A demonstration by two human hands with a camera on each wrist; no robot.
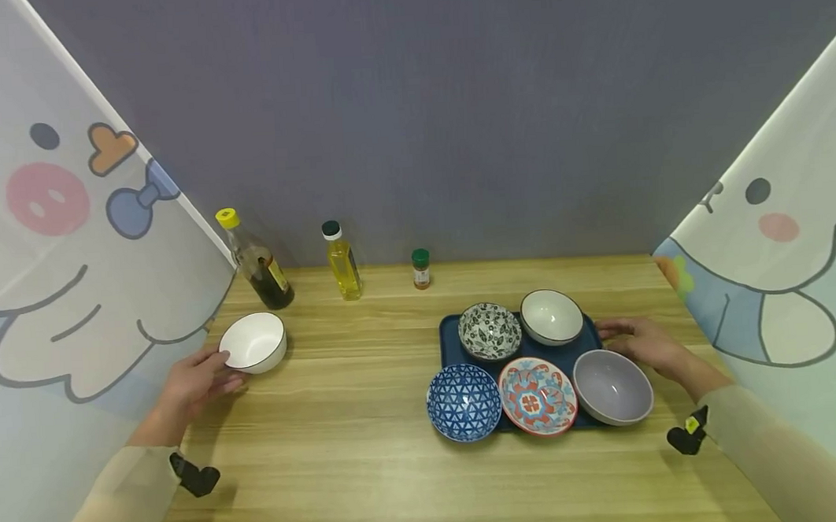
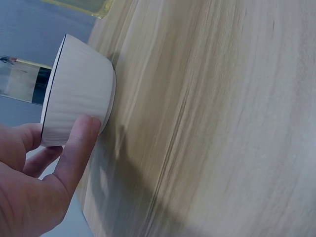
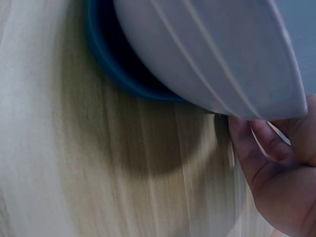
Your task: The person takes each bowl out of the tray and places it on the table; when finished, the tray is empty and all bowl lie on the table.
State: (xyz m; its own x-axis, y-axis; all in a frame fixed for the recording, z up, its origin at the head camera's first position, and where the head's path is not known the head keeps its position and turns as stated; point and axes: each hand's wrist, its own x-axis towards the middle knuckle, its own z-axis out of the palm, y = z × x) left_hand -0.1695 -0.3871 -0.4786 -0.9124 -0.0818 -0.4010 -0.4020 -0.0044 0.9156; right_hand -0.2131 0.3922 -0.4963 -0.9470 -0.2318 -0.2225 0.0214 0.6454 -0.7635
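At the left of the table, a white bowl with a dark rim (image 1: 253,342) stands in front of the soy sauce bottle. My left hand (image 1: 199,380) pinches its near side, thumb at the rim; in the left wrist view a finger lies along the ribbed wall of the bowl (image 2: 81,84). My right hand (image 1: 645,346) is at the right edge of a dark blue tray (image 1: 451,342), fingers extended, beside a lavender bowl (image 1: 612,386). In the right wrist view the lavender bowl (image 3: 212,54) hides the fingertips, so contact with the tray is unclear.
The tray also bears a black-and-white floral bowl (image 1: 489,332), a cream bowl (image 1: 552,317), a blue triangle-patterned bowl (image 1: 464,403) and a red-and-blue patterned bowl (image 1: 538,397). Along the back stand the soy sauce bottle (image 1: 266,277), an oil bottle (image 1: 344,266) and a spice jar (image 1: 422,270).
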